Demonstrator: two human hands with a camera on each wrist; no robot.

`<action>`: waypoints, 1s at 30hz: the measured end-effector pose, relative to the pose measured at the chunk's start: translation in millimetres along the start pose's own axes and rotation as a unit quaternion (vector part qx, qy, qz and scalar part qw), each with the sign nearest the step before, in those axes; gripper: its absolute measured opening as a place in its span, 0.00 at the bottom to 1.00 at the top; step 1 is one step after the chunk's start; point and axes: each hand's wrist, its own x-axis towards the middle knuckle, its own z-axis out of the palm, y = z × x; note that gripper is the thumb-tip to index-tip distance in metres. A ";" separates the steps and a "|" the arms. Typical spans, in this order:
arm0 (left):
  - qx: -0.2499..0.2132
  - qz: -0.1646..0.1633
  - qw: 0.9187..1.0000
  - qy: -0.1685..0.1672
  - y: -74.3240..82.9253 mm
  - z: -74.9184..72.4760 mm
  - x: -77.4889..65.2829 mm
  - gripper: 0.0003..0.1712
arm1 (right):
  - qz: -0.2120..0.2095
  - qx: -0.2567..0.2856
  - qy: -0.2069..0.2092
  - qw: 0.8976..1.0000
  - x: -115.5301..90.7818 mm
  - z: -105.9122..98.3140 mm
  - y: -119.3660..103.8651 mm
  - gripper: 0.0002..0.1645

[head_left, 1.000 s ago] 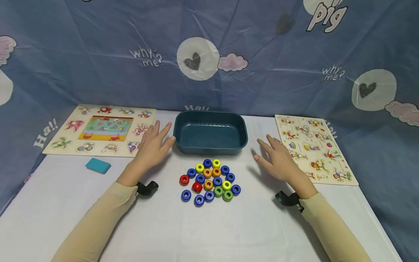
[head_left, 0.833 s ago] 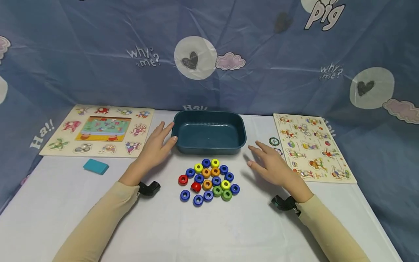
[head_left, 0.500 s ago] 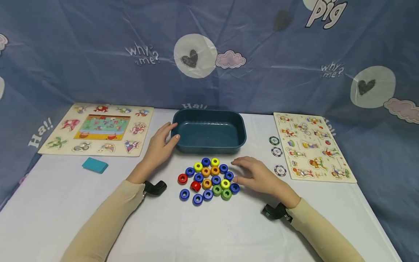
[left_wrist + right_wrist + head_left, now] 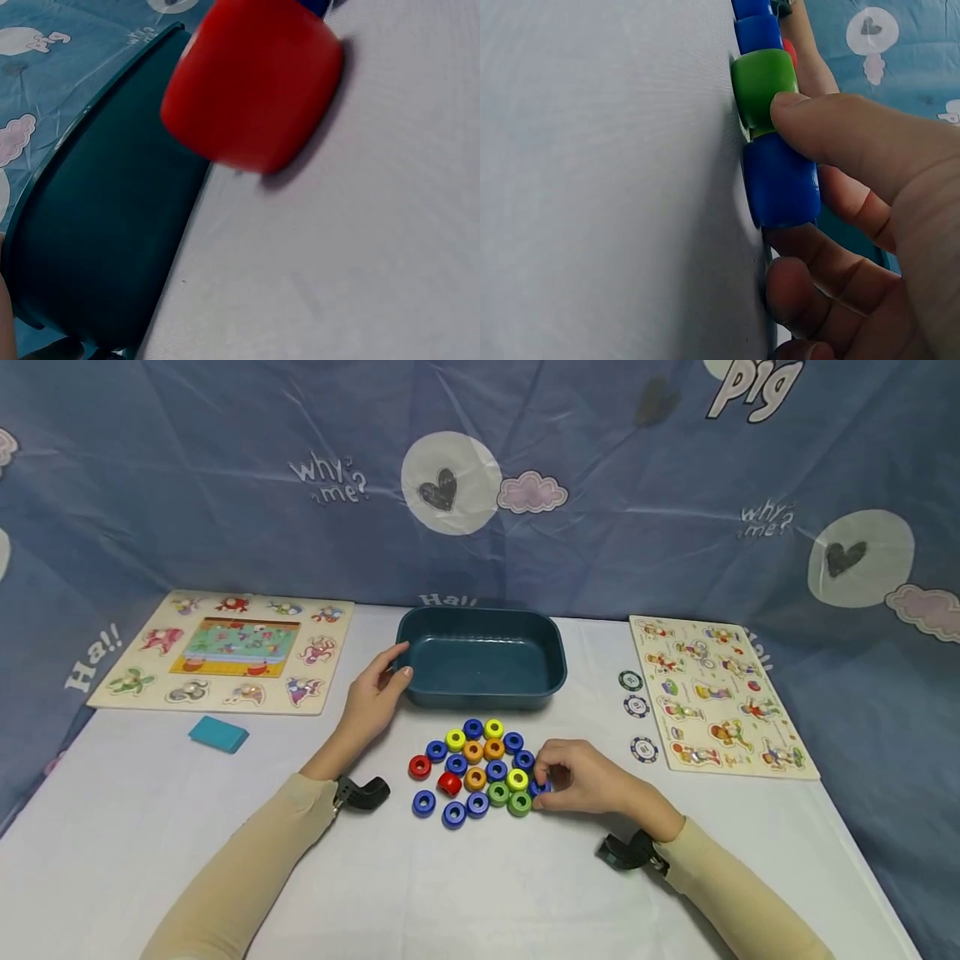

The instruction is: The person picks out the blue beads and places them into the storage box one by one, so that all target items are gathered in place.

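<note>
A dark teal plastic bin (image 4: pixel 480 681) stands at the back middle. My left hand (image 4: pixel 372 693) holds its left end, thumb and fingers at the rim. In front of the bin lie several chunky beads with holes, among them an orange bead (image 4: pixel 476 778), a green bead (image 4: pixel 520 802) and a red bead (image 4: pixel 251 82) on its side. My right hand (image 4: pixel 588 779) reaches the cluster's right edge, its thumb and fingers bent around a blue bead (image 4: pixel 781 181). In the right wrist view the thumb overlaps the neighbouring green bead too.
A sea-animal puzzle board (image 4: pixel 225 652) lies at the back left, with a teal block (image 4: pixel 218 734) before it. At the right is a second puzzle board (image 4: pixel 723 702) beside several round chips (image 4: pixel 636 706). A blue patterned cloth (image 4: pixel 300 543) hangs behind the white table (image 4: pixel 465 893).
My right hand has moved left and down from beside the right board to the blue bead and closed around it. My left hand has settled onto the bin's left rim.
</note>
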 end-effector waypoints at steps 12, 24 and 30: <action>-0.034 -0.015 0.999 0.000 39.0 -5.7 -8.3 0.26 | -0.020 -0.031 0.047 0.998 24.4 -36.5 -26.4 0.11; -0.031 -0.022 0.999 -0.005 37.0 -7.5 -9.3 0.26 | 0.041 -0.034 0.116 0.992 130.8 -36.5 -36.9 0.09; -0.036 -0.026 0.999 -0.006 37.8 -6.8 -9.3 0.26 | 0.080 -0.047 0.080 0.992 173.8 -21.2 -21.8 0.08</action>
